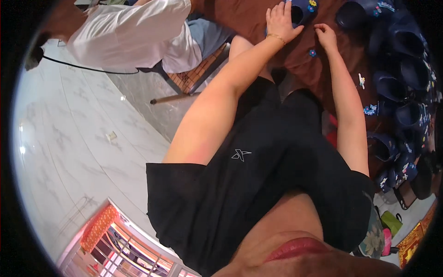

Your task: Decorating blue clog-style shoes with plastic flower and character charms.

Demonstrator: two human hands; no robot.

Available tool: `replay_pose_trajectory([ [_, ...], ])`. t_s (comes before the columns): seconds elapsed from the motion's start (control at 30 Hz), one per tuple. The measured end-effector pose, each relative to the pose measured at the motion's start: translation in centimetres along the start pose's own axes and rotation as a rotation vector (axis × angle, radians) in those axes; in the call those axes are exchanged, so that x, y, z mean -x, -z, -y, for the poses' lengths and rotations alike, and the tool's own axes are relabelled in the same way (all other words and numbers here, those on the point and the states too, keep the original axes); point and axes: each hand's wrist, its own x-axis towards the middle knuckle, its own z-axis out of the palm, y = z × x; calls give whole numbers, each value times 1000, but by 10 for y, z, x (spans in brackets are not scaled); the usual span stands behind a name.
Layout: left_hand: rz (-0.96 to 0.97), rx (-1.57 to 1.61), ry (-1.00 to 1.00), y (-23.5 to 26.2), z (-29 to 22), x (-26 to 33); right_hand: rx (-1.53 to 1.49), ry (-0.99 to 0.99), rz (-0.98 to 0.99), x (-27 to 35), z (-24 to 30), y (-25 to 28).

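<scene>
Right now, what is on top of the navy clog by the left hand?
Flower charms, one yellow, sit on the navy clog; whatever the left hand covers can't be seen.

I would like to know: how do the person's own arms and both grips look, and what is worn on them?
The left arm and right arm come from short, loose black sleeves and are bare below them. A thin gold-coloured bracelet circles the left wrist; none shows on the right. The left grip and right grip wear no gloves.
</scene>
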Motion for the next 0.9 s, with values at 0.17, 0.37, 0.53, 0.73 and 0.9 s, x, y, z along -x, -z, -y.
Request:
replay_pose_trajectory([
  [0.17, 41, 53, 17, 8, -14, 1, 49, 18, -17, -5, -24, 5],
  [0.37, 32, 51, 18, 17, -7, 9, 66, -29, -5, 7, -4, -7],
  [0.53, 110, -6, 0, 13, -11, 7, 151, -36, -58, 25, 18, -5],
  [0.73, -65, -6, -112, -12, -9, -3, 90, -115, -184, 19, 38, 9],
  [0.9, -78, -21, -149, -10, 10, -15, 120, -79, -159, 8, 52, 0],
])
